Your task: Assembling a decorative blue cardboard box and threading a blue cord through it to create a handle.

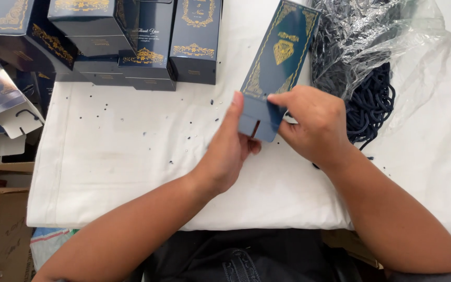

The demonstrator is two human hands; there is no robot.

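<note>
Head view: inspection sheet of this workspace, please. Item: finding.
Surface: white cloth over the table, dotted with small dark specks.
Job's things: flat navy carton with gold print, held at its near end by both hands.
Clutter: assembled navy boxes stacked at the far left; clear plastic bag over a bundle of navy cord at the right.
Grippers: left hand and right hand both grip the carton, fingers pinching its lower flap.
Cables: nothing seen, only the cord.
Surroundings: cardboard box at lower left; flattened cartons beside the table.
</note>
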